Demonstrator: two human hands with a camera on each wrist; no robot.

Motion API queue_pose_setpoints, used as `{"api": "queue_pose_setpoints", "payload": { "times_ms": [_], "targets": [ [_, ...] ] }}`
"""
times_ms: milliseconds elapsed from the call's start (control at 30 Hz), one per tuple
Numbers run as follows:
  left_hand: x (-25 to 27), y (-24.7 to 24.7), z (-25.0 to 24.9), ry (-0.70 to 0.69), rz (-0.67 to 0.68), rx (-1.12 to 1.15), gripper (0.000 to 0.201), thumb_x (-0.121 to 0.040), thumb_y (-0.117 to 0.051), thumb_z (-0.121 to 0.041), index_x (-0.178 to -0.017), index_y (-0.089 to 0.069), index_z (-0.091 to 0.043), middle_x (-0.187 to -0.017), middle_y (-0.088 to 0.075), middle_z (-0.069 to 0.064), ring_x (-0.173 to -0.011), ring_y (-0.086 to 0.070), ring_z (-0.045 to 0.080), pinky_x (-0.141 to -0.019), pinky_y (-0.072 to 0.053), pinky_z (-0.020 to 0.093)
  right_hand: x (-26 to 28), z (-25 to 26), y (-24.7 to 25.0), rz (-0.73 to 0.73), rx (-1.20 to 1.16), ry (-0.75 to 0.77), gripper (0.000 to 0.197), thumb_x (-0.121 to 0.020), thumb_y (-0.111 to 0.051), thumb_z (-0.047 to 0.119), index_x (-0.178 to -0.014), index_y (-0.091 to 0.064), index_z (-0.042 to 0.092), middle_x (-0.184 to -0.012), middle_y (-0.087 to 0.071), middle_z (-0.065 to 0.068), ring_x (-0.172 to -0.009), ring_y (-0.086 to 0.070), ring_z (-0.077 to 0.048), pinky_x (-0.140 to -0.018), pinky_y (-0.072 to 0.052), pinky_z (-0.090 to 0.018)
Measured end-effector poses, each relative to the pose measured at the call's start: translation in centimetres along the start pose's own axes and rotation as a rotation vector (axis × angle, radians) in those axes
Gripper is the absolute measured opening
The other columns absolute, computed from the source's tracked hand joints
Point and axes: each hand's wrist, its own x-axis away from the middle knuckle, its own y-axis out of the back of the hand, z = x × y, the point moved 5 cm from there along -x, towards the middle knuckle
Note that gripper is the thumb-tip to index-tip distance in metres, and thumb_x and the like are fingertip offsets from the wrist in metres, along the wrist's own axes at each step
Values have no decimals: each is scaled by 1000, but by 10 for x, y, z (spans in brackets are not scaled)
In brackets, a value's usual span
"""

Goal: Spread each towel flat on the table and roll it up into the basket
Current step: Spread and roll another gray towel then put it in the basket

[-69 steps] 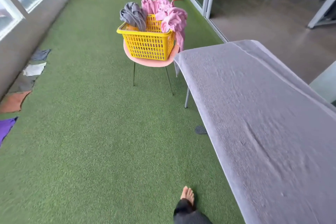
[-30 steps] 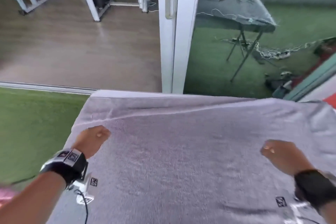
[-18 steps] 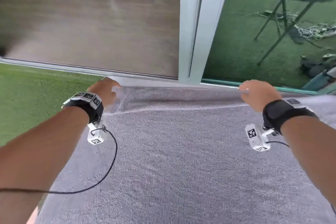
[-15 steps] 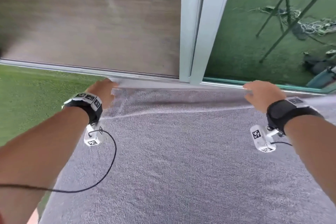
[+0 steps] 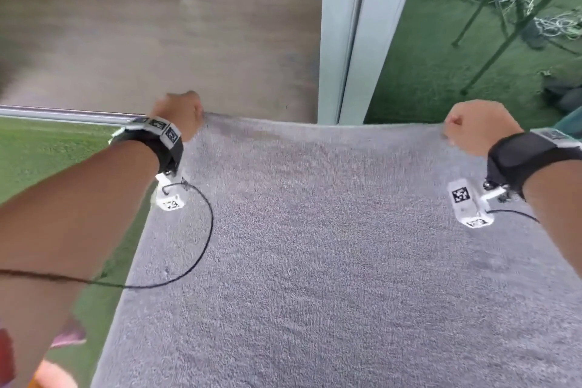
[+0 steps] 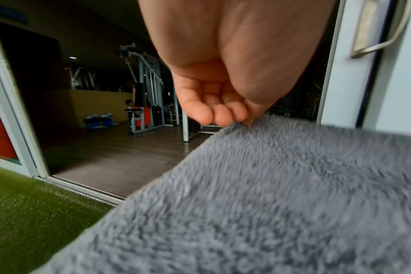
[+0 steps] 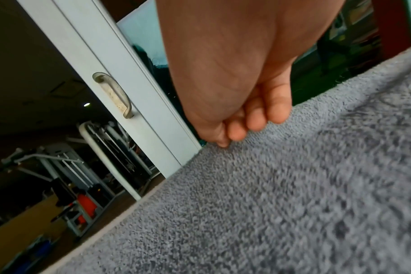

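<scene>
A large grey towel point(image 5: 321, 230) covers the table in front of me. My left hand point(image 5: 179, 113) grips its far left corner, fingers curled over the edge point(image 6: 223, 116). My right hand point(image 5: 472, 129) grips the far edge further right, fingertips point(image 7: 253, 126) tucked round the hem. The far edge is lifted and stretched taut between both hands. The towel point(image 6: 270, 204) fills the lower part of both wrist views point(image 7: 293, 204). The basket is out of sight.
A sliding glass door frame point(image 5: 356, 35) with a handle point(image 7: 115, 94) stands just beyond the table. Wooden floor point(image 5: 157, 25) with gym machines point(image 6: 143, 89) lies behind it. Green turf point(image 5: 47, 161) is to my left. A folding table's legs and cables point(image 5: 516, 6) show through the glass.
Both hands reached from the towel's middle to its far edge, gripped it, and have now lifted it and pulled it taut. Earlier still, my view turned from the basket to the table.
</scene>
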Motion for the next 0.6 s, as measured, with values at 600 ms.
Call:
{"api": "queue_pose_setpoints", "payload": {
  "times_ms": [600],
  "targets": [
    [120, -4, -65, -310, 54, 402, 25, -91, -66, -21, -115, -70, -21, -113, -65, 2, -92, -60, 22, -83, -41, 28, 236, -35, -47, -81, -675, -256, 11, -96, -61, 32, -105, -67, 32, -110, -68, 8, -80, -66, -4, -67, -53, -23]
  ]
}}
